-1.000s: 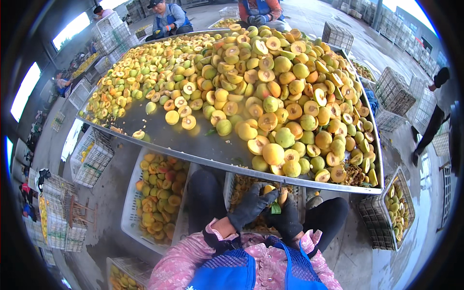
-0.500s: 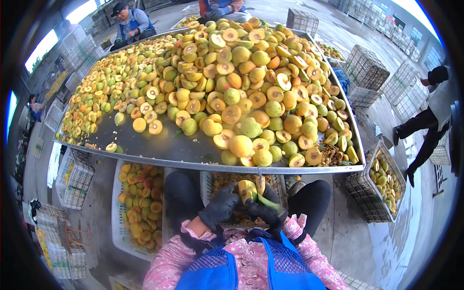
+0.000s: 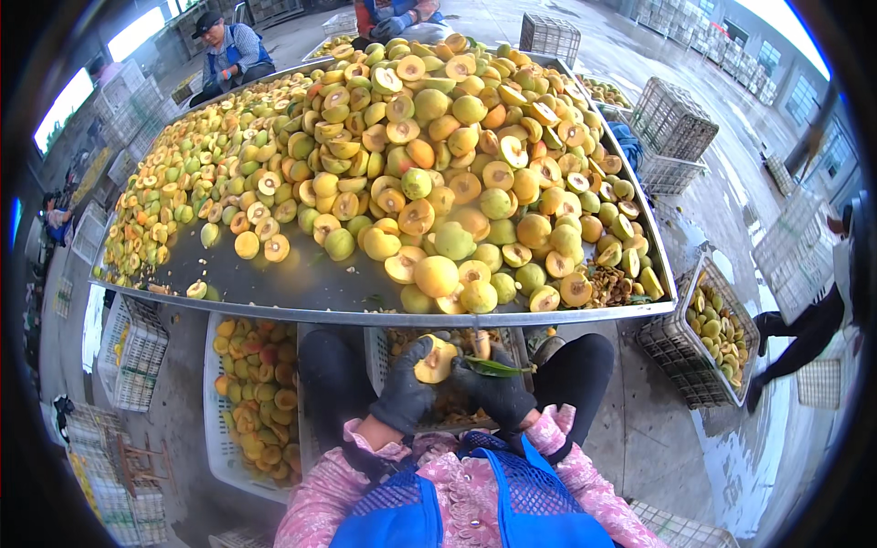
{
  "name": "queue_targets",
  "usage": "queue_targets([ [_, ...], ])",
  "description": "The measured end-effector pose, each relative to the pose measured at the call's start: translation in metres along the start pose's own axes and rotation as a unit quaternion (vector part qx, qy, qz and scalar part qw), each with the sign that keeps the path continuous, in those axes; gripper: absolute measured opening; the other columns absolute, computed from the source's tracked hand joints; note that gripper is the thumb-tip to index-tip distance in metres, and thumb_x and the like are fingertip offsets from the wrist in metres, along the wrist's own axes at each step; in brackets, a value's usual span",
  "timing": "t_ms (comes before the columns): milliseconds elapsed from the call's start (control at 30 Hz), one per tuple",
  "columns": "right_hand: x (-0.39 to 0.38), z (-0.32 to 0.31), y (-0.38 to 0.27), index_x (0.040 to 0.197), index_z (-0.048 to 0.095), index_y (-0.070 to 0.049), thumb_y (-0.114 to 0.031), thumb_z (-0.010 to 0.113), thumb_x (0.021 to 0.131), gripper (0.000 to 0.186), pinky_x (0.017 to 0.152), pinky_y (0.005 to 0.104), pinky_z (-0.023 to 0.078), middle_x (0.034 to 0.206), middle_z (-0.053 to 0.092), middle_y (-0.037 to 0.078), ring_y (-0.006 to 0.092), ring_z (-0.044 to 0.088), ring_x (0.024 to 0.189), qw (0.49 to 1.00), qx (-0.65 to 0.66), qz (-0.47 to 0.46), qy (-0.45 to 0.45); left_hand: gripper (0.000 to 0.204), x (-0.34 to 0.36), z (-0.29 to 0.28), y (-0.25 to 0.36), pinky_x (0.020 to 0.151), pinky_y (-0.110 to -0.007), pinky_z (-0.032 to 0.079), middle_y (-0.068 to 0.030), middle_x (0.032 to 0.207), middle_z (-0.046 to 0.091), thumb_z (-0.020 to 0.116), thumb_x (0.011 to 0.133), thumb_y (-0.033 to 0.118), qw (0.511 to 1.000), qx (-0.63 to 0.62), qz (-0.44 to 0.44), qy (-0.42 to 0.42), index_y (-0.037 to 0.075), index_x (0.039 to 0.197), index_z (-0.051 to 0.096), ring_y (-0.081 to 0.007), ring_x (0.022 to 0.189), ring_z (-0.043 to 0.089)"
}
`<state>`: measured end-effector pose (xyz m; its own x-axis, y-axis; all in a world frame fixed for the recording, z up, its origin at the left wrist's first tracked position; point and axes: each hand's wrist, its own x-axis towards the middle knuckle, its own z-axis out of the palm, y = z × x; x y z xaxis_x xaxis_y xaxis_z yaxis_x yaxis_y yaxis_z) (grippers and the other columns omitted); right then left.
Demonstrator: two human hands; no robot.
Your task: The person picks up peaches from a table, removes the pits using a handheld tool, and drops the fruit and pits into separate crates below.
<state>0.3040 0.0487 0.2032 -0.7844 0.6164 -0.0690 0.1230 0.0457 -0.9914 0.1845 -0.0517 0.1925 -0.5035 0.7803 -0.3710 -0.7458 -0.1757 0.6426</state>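
Black gloves cover both hands, held low between my knees below the tray's near edge. My left hand [image 3: 407, 388] grips a cut yellow peach [image 3: 436, 360], its pale flesh facing up and right. Close beside it, my right hand [image 3: 498, 393] is closed on a long green leaf [image 3: 494, 367] that sticks out to the right. A tan, peg-like piece [image 3: 481, 342] stands at the tray edge just above the right hand; whether the fingers touch it I cannot tell. Ahead, the metal tray [image 3: 274, 294] bears a heap of halved and whole peaches [image 3: 457, 173].
A white crate [image 3: 217, 438] of peaches stands left of my legs, another crate [image 3: 681, 365] of them at right. Under my hands sits a crate [image 3: 376, 352] holding scraps. Two people work beyond the tray; another person [image 3: 804, 333] is at far right. Stacked crates [image 3: 674, 119] stand behind.
My hands have moved apart slightly, and the peach has come away from the right hand, turned cut face up. The leaf stays in the right hand. The view has shifted; the person at right has moved.
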Motion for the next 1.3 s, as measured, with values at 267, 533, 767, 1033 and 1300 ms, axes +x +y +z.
queue_targets([
  [267,-0.01,-0.034,-0.035,0.105,0.046,-0.002,-0.019,0.06,0.083,0.03,0.054,0.0295,0.046,0.073,0.056,0.006,0.0128,0.056,0.06,0.954,-0.148,0.204,-0.161,0.032,-0.018,0.008,0.033,0.092,-0.042,0.044,-0.016,0.11,0.054,0.047,0.09,0.018,0.983,-0.175,0.022,-0.047,-0.003,0.114,0.047,-0.0276,0.102,0.054],
  [533,-0.018,0.0,-0.055,0.11,0.048,-0.003,-0.021,0.058,0.084,0.033,0.058,0.0347,0.047,0.078,0.062,0.012,0.0212,0.062,0.066,0.961,-0.104,0.136,-0.219,0.05,-0.009,-0.006,0.017,0.087,-0.043,0.046,-0.0226,0.111,0.053,0.038,0.092,0.038,0.982,-0.176,0.003,-0.074,-0.006,0.116,0.043,-0.0341,0.097,0.055],
  [767,-0.016,0.011,-0.045,0.118,0.042,-0.002,-0.023,0.059,0.08,0.047,0.066,0.045,0.046,0.086,0.059,0.024,0.0406,0.059,0.079,0.952,-0.249,-0.045,-0.17,0.027,-0.016,0.005,0.019,0.085,-0.033,0.047,-0.0171,0.11,0.056,0.045,0.089,0.004,0.994,-0.075,0.048,-0.057,-0.001,0.115,0.047,-0.0212,0.097,0.056],
  [1033,-0.016,0.021,0.005,0.138,0.02,-0.008,-0.014,0.056,0.08,0.068,0.07,0.0456,0.045,0.105,0.048,0.029,0.0437,0.055,0.086,0.938,-0.282,-0.053,-0.195,0.028,-0.015,0.002,-0.002,0.085,-0.037,0.048,-0.019,0.113,0.055,0.041,0.092,0.013,0.993,0.015,0.112,-0.024,-0.001,0.116,0.046,-0.0248,0.096,0.057],
  [1300,-0.022,0.029,0.021,0.136,0.023,-0.007,-0.008,0.052,0.08,0.064,0.073,0.0438,0.045,0.112,0.043,0.031,0.0429,0.054,0.089,0.952,-0.212,0.009,-0.221,0.037,0.0,-0.023,-0.03,0.078,-0.042,0.05,-0.0174,0.101,0.058,0.052,0.086,0.027,0.99,0.033,0.136,0.029,-0.002,0.108,0.051,-0.0302,0.089,0.058],
])
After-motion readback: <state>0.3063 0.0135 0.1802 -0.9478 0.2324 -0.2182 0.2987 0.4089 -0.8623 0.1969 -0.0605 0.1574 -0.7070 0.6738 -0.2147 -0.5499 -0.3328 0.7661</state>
